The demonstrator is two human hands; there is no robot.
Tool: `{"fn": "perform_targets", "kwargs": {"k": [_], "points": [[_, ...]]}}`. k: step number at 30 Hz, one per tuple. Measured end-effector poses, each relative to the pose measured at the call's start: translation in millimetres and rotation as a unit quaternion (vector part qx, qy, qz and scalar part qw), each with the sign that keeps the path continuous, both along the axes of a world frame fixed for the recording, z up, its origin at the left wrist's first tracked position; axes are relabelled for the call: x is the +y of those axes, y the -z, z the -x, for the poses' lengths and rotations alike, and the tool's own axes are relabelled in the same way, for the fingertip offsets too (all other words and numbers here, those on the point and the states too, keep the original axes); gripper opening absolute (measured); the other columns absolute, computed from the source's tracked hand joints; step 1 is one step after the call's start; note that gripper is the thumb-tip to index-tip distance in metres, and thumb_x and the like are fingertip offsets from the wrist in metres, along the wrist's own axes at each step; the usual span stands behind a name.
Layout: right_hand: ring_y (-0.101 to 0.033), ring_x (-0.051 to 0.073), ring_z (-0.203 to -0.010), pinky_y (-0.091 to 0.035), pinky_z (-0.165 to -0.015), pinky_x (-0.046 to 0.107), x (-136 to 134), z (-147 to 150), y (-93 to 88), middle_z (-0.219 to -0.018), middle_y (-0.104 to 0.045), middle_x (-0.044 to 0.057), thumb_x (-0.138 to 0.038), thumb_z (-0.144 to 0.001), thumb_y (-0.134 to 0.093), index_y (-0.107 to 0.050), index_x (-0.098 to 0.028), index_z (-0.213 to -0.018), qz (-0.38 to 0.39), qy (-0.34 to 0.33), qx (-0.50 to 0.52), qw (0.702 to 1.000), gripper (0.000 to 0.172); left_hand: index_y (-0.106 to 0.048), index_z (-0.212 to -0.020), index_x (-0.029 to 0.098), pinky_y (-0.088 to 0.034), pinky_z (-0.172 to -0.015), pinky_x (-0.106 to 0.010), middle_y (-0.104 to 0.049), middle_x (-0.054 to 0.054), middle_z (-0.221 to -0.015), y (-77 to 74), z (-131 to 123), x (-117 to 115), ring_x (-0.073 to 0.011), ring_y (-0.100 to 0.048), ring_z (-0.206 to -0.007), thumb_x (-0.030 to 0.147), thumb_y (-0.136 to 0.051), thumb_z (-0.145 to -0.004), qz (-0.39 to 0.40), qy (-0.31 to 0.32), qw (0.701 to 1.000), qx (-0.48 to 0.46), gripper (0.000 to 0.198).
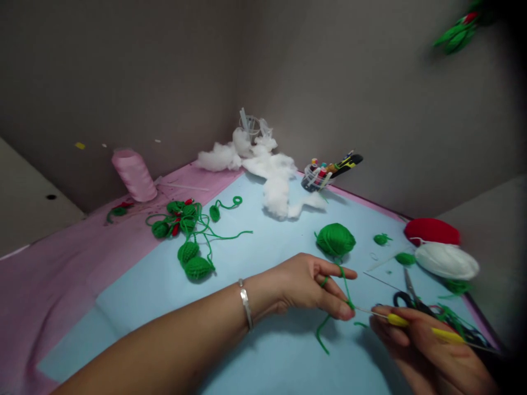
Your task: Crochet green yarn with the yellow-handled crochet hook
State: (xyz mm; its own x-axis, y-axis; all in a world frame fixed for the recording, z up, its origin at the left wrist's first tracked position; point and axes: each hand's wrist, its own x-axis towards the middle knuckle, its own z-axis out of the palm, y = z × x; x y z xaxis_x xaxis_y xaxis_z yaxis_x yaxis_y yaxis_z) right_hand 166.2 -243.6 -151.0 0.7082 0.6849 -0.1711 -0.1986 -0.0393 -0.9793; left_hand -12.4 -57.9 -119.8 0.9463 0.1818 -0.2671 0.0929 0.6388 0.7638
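Observation:
My left hand (317, 288) pinches a strand of green yarn (345, 282) between thumb and finger. The strand passes over the outstretched index finger and loops round another finger; a loose tail hangs below. It leads up toward a green yarn ball (336, 240) on the blue mat. My right hand (428, 345) is closed round a crochet hook (397, 320) with a yellow handle. The hook's thin metal shaft reaches left to the yarn at my left fingertips. Whether the hook's tip is inside a loop is too small to tell.
Green crocheted pieces (193, 260) with trailing yarn lie left, near a pink thread cone (134, 175). White stuffing (275, 186) spreads at the back beside a pen cup (316, 178). Scissors (408, 293) and red yarn (432, 231) and white yarn (447, 260) lie right. Walls enclose the corner.

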Motion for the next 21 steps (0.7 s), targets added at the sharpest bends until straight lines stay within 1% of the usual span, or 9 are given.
{"fn": "perform_targets", "kwargs": {"k": [3,6,8,10,12,16,18,20,21], "points": [[-0.073,0.02,-0.077,-0.061,-0.07,0.023,-3,3,-4.4,-0.089,-0.077,0.009,-0.043,-0.068,-0.086,-0.079,-0.027,-0.089,-0.021,0.001,-0.086,0.996,0.028,-0.062,-0.132,0.012,-0.047,-0.071,-0.026,-0.07,0.003,-0.068,-0.8,0,-1,-0.0104,-0.061,-0.064,0.016,-0.098,-0.028,0.0,0.006,1.0,0.003,0.11],[-0.072,0.021,-0.093,-0.06,-0.08,0.023,-10,6,-7.7,-0.094,-0.077,0.007,-0.037,-0.076,-0.081,-0.078,-0.027,-0.092,-0.046,-0.01,-0.195,0.98,0.019,-0.062,-0.132,0.011,-0.047,-0.071,-0.025,-0.069,0.004,-0.066,-1.8,0,-1,-0.0096,-0.061,-0.063,0.015,-0.098,-0.028,-0.001,0.005,1.0,0.009,0.11],[-0.071,0.022,-0.098,-0.059,-0.085,0.026,-13,7,-8.4,-0.094,-0.077,0.007,-0.035,-0.076,-0.081,-0.078,-0.026,-0.091,-0.051,-0.011,-0.226,0.973,0.017,-0.063,-0.132,0.011,-0.047,-0.071,-0.025,-0.069,0.004,-0.066,-2.1,1,-1,-0.0091,-0.061,-0.063,0.014,-0.098,-0.03,-0.002,0.003,1.0,0.013,0.108],[-0.071,0.022,-0.097,-0.059,-0.084,0.026,-14,7,-8.0,-0.094,-0.077,0.007,-0.034,-0.076,-0.081,-0.078,-0.026,-0.092,-0.048,-0.006,-0.216,0.975,0.018,-0.064,-0.13,0.012,-0.047,-0.071,-0.024,-0.069,0.004,-0.067,-1.9,1,-1,-0.009,-0.061,-0.063,0.013,-0.097,-0.032,-0.005,-0.001,1.0,0.013,0.104],[-0.073,0.021,-0.092,-0.06,-0.078,0.023,-14,6,-7.4,-0.093,-0.078,0.006,-0.035,-0.075,-0.082,-0.078,-0.027,-0.092,-0.039,0.0,-0.174,0.984,0.019,-0.065,-0.129,0.013,-0.047,-0.071,-0.025,-0.069,0.004,-0.067,-1.8,2,-1,-0.0089,-0.062,-0.064,0.012,-0.097,-0.033,-0.005,-0.001,1.0,0.011,0.101],[-0.074,0.02,-0.076,-0.061,-0.07,0.022,-5,8,-11.2,-0.088,-0.078,0.008,-0.041,-0.062,-0.089,-0.079,-0.024,-0.084,-0.004,0.024,-0.08,0.996,0.029,-0.065,-0.129,0.012,-0.048,-0.072,-0.025,-0.069,0.004,-0.066,-2.9,1,-2,-0.009,-0.061,-0.064,0.013,-0.097,-0.032,0.005,0.003,1.0,0.007,0.103],[-0.073,0.019,-0.067,-0.062,-0.068,0.024,3,16,-15.0,-0.083,-0.077,0.009,-0.046,-0.059,-0.09,-0.078,-0.022,-0.08,0.003,0.02,-0.05,0.999,0.034,-0.066,-0.128,0.013,-0.047,-0.073,-0.025,-0.07,0.004,-0.067,-4.0,1,-5,-0.0091,-0.062,-0.065,0.014,-0.098,-0.03,0.006,-0.006,1.0,0.004,0.103],[-0.07,0.017,-0.06,-0.062,-0.064,0.026,11,29,-17.7,-0.076,-0.075,0.009,-0.049,-0.06,-0.089,-0.078,-0.021,-0.078,-0.005,0.004,-0.033,0.999,0.035,-0.068,-0.125,0.013,-0.047,-0.075,-0.024,-0.069,0.005,-0.066,-4.8,0,-10,-0.0086,-0.062,-0.065,0.014,-0.098,-0.029,0.009,-0.026,1.0,0.006,0.1],[-0.07,0.017,-0.06,-0.062,-0.063,0.025,13,35,-18.1,-0.075,-0.075,0.008,-0.05,-0.061,-0.089,-0.077,-0.021,-0.077,-0.01,-0.002,-0.035,0.999,0.035,-0.069,-0.123,0.013,-0.047,-0.076,-0.024,-0.068,0.005,-0.065,-5.0,-1,-13,-0.0083,-0.061,-0.064,0.015,-0.098,-0.029,0.015,-0.036,0.999,0.007,0.099]]}}
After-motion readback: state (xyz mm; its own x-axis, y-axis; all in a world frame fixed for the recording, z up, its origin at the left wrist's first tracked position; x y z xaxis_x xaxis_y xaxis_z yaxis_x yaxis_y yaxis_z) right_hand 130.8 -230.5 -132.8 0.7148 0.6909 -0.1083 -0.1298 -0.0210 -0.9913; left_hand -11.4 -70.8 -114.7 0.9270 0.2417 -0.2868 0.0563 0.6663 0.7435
